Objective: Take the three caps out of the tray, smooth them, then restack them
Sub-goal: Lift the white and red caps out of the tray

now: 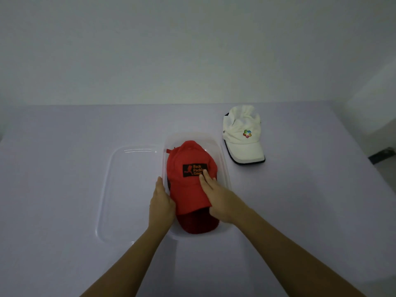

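Note:
A bright red cap (187, 187) with a black patch lies on top inside the clear plastic tray (225, 168). Under it a darker red cap (199, 225) shows only its brim at the near end of the tray. My left hand (161, 205) grips the left edge of the bright red cap's brim. My right hand (218, 196) lies over its right side, fingertips on the patch and thumb tucked at the brim's edge. A white cap (243, 136) with a coloured logo sits crumpled on the table, to the right of the tray and beyond it.
A clear plastic lid (128, 189) lies flat on the table, touching the tray's left side. The table's pale cloth (310, 211) stretches to the wall at the back. The table's right edge runs diagonally at far right, with floor beyond.

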A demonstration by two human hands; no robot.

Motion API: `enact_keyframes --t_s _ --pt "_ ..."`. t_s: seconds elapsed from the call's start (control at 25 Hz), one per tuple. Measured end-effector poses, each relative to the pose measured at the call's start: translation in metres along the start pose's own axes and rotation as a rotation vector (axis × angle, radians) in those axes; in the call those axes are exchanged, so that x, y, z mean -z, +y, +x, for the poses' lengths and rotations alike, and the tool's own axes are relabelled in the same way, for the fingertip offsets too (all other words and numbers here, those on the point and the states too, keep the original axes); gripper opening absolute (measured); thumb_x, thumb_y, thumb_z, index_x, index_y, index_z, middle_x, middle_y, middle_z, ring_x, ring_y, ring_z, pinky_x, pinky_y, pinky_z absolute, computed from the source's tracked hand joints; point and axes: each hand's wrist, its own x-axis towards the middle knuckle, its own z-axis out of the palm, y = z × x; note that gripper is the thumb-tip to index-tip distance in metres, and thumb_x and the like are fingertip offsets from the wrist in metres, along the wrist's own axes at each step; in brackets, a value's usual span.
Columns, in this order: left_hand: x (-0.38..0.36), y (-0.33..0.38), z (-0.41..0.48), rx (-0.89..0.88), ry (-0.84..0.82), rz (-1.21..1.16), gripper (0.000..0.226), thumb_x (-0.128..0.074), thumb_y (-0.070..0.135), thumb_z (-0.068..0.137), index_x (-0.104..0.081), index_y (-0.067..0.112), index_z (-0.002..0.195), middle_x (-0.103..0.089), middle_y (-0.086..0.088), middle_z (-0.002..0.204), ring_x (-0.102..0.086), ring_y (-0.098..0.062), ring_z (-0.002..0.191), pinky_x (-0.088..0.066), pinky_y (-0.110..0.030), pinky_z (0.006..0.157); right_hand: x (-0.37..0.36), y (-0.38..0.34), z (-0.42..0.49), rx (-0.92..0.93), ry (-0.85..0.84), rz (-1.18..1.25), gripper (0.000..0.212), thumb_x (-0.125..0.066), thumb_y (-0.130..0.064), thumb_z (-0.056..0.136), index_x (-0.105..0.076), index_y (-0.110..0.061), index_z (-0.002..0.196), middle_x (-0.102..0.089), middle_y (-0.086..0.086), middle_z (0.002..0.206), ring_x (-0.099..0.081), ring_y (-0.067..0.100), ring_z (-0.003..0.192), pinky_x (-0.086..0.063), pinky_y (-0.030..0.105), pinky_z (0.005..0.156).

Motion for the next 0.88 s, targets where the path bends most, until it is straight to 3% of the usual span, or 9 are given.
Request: enact_keyframes --t_s 0.08,0.2,0.32,0.44,0.56,0.64,0.72,0.8,0.88 --pt "0.008 0.012 -0.005 -0.024 0.09 -0.032 0.049 -0.031 0.015 0.099 -0.021 0.002 0.146 -0.023 -0.019 0.154 -0.025 -0.03 0.142 -0.021 -0.04 0.115 0.004 -0.003 -0.01 0.037 0.143 0.075 0.079 -0.04 0.004 0.083 0.0 -0.013 0.149 0.01 0.003 0.158 -0.009 0.029 0.145 -0.03 0.044 0.112" --pt "0.016 0.044 -0.013 0.019 0.182 -0.223 0.05 -0.025 0.03 0.1 -0.037 0.001 0.139 -0.041 -0.018 0.145 -0.037 -0.032 0.135 -0.026 -0.044 0.115 0.007 -0.003 -0.025 0.108 0.47 0.104 0.071 -0.038 0.005 0.085 -0.011 -0.01 0.148 0.002 0.003 0.156 -0.011 0.029 0.145 -0.032 0.043 0.112" --pt "0.019 0.094 -0.019 0.079 0.1 -0.511 0.053 -0.022 0.048 0.095 -0.05 0.019 0.13 -0.056 -0.009 0.132 -0.051 -0.027 0.121 -0.038 -0.05 0.106 0.008 0.004 -0.039 0.203 0.759 0.008 0.055 -0.03 -0.014 0.096 -0.012 -0.012 0.148 -0.005 0.005 0.157 -0.016 0.032 0.142 -0.03 0.047 0.109" --pt "0.006 0.145 -0.033 -0.099 0.027 -0.607 0.039 -0.03 0.04 0.098 -0.049 0.027 0.129 -0.059 0.006 0.121 -0.055 -0.013 0.112 -0.044 -0.038 0.099 0.022 0.03 -0.059 0.181 0.929 -0.03 0.055 -0.026 -0.033 0.101 -0.002 -0.023 0.149 0.011 -0.003 0.158 -0.017 0.032 0.141 -0.029 0.047 0.108" --pt "-0.039 0.188 -0.05 -0.214 -0.098 -0.58 0.035 -0.036 0.029 0.099 -0.04 0.027 0.134 -0.057 0.01 0.114 -0.056 -0.005 0.103 -0.046 -0.03 0.091 0.032 0.085 -0.086 0.029 1.039 -0.023 0.057 -0.027 -0.041 0.099 -0.004 -0.027 0.149 0.003 0.006 0.158 -0.014 0.032 0.141 -0.031 0.051 0.103" --pt "-0.083 0.206 -0.058 -0.256 -0.162 -0.522 0.039 -0.039 0.024 0.098 -0.038 0.025 0.137 -0.055 0.004 0.122 -0.055 -0.011 0.109 -0.046 -0.033 0.096 0.031 0.129 -0.109 -0.069 1.081 -0.014 0.07 -0.043 -0.03 0.095 0.0 -0.022 0.149 -0.011 0.015 0.153 -0.021 0.033 0.139 -0.034 0.045 0.099" --pt "-0.134 0.211 -0.064 -0.26 -0.227 -0.446 0.043 -0.042 0.022 0.097 -0.036 0.024 0.14 -0.053 0.001 0.128 -0.053 -0.015 0.116 -0.044 -0.036 0.101 0.023 0.174 -0.133 -0.142 1.053 0.012 0.094 -0.062 -0.014 0.082 0.004 -0.016 0.148 -0.016 0.014 0.152 -0.027 0.031 0.136 -0.036 0.036 0.096" --pt "-0.19 0.21 -0.071 -0.231 -0.281 -0.353 0.046 -0.042 0.024 0.096 -0.034 0.023 0.142 -0.054 -0.002 0.131 -0.053 -0.018 0.117 -0.043 -0.04 0.103 0.009 0.224 -0.156 -0.188 0.954 0.031 0.102 -0.068 -0.005 0.078 0.005 -0.015 0.148 -0.009 0.005 0.156 -0.027 0.03 0.135 -0.037 0.032 0.093" --pt "-0.237 0.204 -0.077 -0.186 -0.321 -0.281 0.044 -0.041 0.022 0.096 -0.037 0.017 0.14 -0.056 -0.004 0.128 -0.055 -0.023 0.115 -0.045 -0.041 0.101 -0.009 0.267 -0.173 -0.229 0.871 0.059 0.088 -0.055 -0.013 0.09 0.01 -0.023 0.148 0.005 -0.005 0.158 -0.023 0.028 0.137 -0.038 0.035 0.094"
